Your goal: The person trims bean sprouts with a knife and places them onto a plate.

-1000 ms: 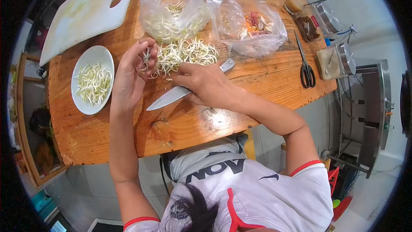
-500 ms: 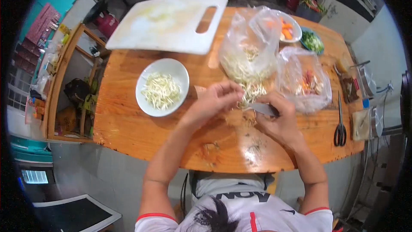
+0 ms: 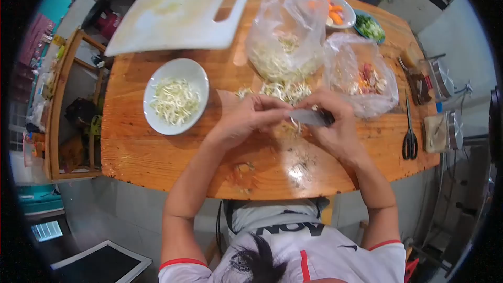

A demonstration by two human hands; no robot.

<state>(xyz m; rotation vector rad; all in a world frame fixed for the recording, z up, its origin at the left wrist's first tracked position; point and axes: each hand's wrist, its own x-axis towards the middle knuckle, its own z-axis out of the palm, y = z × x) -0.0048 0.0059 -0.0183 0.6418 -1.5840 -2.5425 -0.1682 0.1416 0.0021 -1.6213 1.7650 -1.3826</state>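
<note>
My right hand is closed around the dark handle of a small knife, its blade pointing left. The fingers of my left hand are pinched together at the blade's tip; whatever is between them is too small to make out. Just beyond both hands lies a loose pile of bean sprouts, spilling from the mouth of a clear plastic bag full of them. To the left of my left hand, a white bowl holds more bean sprouts.
A white cutting board lies at the back left of the wooden table. On the right are a plastic bag with reddish pieces, black-handled scissors, a bowl of carrots, and a plate of chopped greens.
The view has shifted, so the table sits higher and further left. My left fingertips have come to the knife's tip, and the blade now lies more level between my hands.
</note>
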